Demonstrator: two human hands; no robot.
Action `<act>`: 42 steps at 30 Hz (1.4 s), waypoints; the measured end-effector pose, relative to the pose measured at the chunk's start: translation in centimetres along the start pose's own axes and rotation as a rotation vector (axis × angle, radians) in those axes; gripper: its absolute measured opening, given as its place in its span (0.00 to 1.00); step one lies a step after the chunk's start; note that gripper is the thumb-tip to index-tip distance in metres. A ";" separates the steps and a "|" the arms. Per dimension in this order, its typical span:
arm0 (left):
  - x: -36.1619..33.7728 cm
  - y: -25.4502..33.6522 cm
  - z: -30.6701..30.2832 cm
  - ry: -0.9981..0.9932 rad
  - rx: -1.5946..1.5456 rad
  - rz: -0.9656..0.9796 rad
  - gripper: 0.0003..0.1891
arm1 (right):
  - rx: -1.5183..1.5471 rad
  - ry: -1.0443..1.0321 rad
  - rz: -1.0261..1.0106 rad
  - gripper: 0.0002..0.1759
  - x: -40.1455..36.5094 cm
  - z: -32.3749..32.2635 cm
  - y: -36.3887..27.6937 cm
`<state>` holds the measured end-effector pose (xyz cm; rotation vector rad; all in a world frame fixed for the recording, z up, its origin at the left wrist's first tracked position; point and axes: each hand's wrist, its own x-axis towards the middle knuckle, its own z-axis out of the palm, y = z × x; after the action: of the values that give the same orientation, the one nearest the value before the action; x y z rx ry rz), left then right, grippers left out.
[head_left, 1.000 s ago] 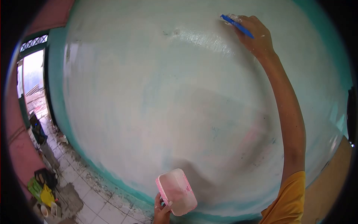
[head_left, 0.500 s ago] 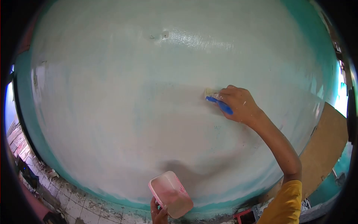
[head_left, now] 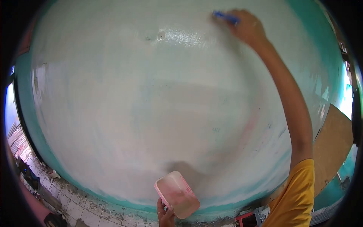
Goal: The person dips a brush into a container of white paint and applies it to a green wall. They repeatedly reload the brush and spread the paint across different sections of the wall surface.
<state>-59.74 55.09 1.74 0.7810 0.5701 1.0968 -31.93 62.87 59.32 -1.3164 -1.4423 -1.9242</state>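
My right hand (head_left: 247, 27) is raised high at the upper right, fingers wrapped round the blue handle of a paintbrush (head_left: 226, 17). The brush end is against the wall, blurred by motion. A thin pale coat covers most of the wall (head_left: 124, 98), with teal showing through and along the edges. Low in the middle, my left hand (head_left: 165, 213) grips a pink-rimmed rectangular plastic tub (head_left: 177, 195) by its side. The tub is tilted, and whitish, pink-stained paint shows inside it.
A brown board (head_left: 332, 143) leans at the right. Dirty white floor tiles (head_left: 89, 217) with debris run along the wall's foot at lower left. A red and black object (head_left: 247, 219) lies at the bottom right. Bright openings show at both sides.
My right hand has swept the paintbrush up the wall, from mid-height to near the top. My left hand and the tub have shifted slightly to the right.
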 end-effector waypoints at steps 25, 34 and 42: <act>-5.2 -3.4 -1.0 0.115 -0.190 0.091 0.43 | 0.308 -0.217 -0.408 0.05 -13.5 -0.8 -13.7; -4.3 -1.6 -3.5 0.025 -0.216 0.057 0.42 | 0.507 -0.616 0.064 0.30 -8.9 -5.0 -13.9; -3.6 2.8 -7.4 0.046 -0.150 0.005 0.42 | 0.067 -0.045 0.093 0.17 1.1 -2.5 -8.2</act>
<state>-68.11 54.39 -0.46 0.6284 0.5187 1.1508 -39.82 64.02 55.93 -1.3797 -1.4278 -1.7822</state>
